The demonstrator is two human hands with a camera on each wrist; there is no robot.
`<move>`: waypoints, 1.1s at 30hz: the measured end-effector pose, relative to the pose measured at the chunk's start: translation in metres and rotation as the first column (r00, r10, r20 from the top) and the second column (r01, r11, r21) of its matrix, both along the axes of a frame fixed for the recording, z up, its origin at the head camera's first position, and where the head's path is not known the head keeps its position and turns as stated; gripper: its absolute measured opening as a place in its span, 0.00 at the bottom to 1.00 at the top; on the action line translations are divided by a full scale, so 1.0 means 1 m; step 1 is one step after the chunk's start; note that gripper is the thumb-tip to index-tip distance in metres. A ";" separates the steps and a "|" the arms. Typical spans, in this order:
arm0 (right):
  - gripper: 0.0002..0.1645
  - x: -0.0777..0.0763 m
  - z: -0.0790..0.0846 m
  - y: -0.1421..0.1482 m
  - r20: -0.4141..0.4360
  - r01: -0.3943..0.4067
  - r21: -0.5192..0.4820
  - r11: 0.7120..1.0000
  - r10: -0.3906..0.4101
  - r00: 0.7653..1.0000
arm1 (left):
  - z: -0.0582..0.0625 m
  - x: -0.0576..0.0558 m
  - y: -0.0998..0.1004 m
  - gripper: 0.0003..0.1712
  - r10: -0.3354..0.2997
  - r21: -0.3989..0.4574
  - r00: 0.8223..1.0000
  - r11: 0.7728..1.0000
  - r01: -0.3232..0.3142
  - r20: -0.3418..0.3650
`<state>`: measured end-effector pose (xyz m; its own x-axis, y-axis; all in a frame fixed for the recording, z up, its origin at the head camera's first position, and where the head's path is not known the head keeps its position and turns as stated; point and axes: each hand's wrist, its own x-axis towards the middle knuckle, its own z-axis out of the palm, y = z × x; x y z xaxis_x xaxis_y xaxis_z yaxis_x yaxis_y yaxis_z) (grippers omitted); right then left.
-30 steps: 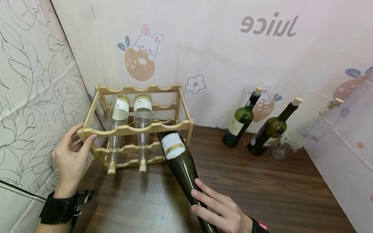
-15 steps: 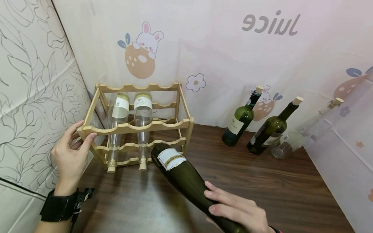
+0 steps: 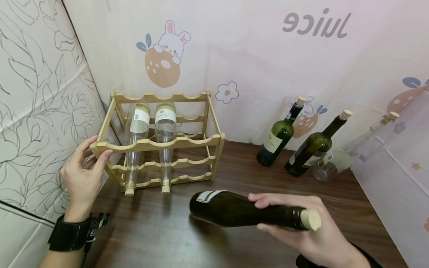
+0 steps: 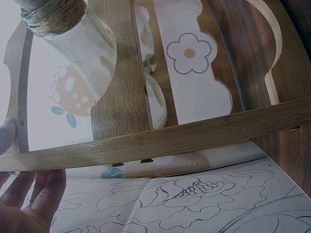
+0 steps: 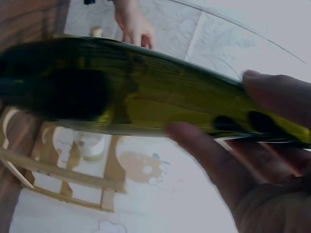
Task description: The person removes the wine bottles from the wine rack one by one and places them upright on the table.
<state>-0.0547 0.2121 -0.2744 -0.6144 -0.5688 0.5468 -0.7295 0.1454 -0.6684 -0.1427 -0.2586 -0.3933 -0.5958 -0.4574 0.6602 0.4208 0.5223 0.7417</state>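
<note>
My right hand grips a dark green wine bottle round its neck and shoulder. The bottle lies nearly level above the table, its cork toward the right and its labelled base toward the left. In the right wrist view the green bottle fills the middle, with thumb and fingers on opposite sides. My left hand pinches the front left top corner of a wooden wine rack. Two clear bottles, a left one and a right one, lie in the rack, corks pointing to the front.
At the back right of the brown table stand a green bottle, a darker green bottle and a clear bottle, all corked. Printed cloth walls enclose the back and sides.
The dark green bottle has come out of the rack's right part, moved right and toward me, and turned from steep to nearly level. My left hand stays at the rack corner.
</note>
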 end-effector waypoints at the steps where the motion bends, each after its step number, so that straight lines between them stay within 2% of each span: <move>1: 0.30 -0.001 0.005 0.003 0.013 0.051 0.058 0.997 -0.051 0.999 | 0.000 0.000 0.000 0.29 0.000 0.002 1.000 1.000 0.000 -0.002; 4: 0.33 -0.002 0.017 0.014 0.050 0.184 0.214 0.959 -0.199 0.979 | 0.000 -0.001 0.000 0.29 -0.001 0.003 1.000 1.000 0.001 -0.009; 7: 0.31 -0.006 0.024 0.026 0.009 0.289 0.303 0.908 -0.306 0.952 | 0.000 -0.002 0.000 0.29 0.001 0.007 1.000 1.000 -0.001 -0.024; 10: 0.27 -0.012 0.028 0.041 -0.022 0.404 0.368 0.837 -0.427 0.904 | -0.001 -0.002 -0.001 0.29 0.007 0.007 0.999 1.000 -0.007 -0.032; 13: 0.24 -0.023 0.033 0.061 -0.054 0.503 0.439 0.745 -0.536 0.842 | -0.001 -0.002 -0.001 0.29 0.013 0.005 0.999 1.000 -0.013 -0.030; 17: 0.19 -0.040 0.038 0.093 -0.076 0.589 0.524 0.615 -0.655 0.752 | -0.001 -0.001 -0.001 0.29 0.015 0.000 0.999 1.000 -0.015 -0.029; 19: 0.18 -0.048 0.039 0.111 -0.093 0.623 0.570 0.535 -0.712 0.696 | -0.002 0.000 -0.001 0.29 0.015 -0.001 0.999 1.000 -0.015 -0.028; 22: 0.25 -0.059 0.041 0.137 -0.114 0.645 0.641 0.416 -0.779 0.616 | -0.002 0.000 -0.001 0.30 0.017 -0.002 1.000 1.000 -0.017 -0.026; 25: 0.31 -0.070 0.042 0.161 -0.122 0.640 0.695 0.327 -0.823 0.554 | -0.003 0.000 -0.001 0.29 0.021 0.002 0.999 1.000 -0.021 -0.026; 26: 0.32 -0.073 0.042 0.169 -0.114 0.641 0.699 0.318 -0.835 0.539 | -0.003 0.000 -0.001 0.29 0.026 0.002 0.999 1.000 -0.026 -0.025; 30: 0.31 -0.083 0.037 0.200 -0.053 0.672 0.659 0.339 -0.870 0.490 | -0.003 0.001 -0.001 0.29 0.048 0.000 0.999 0.999 -0.048 -0.023; 31: 0.31 -0.086 0.035 0.208 -0.037 0.686 0.639 0.348 -0.877 0.479 | -0.003 0.002 -0.001 0.29 0.054 -0.002 0.998 0.999 -0.054 -0.023; 33: 0.27 -0.090 0.030 0.223 0.008 0.719 0.579 0.385 -0.884 0.467 | -0.003 0.002 -0.002 0.29 0.060 -0.001 0.998 0.998 -0.060 -0.025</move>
<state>-0.1447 0.4354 -0.2446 -0.9775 0.1793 0.1114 0.1079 0.8780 -0.4663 -0.1407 -0.2602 -0.3967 -0.5502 -0.4911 0.6753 0.4071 0.5483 0.7305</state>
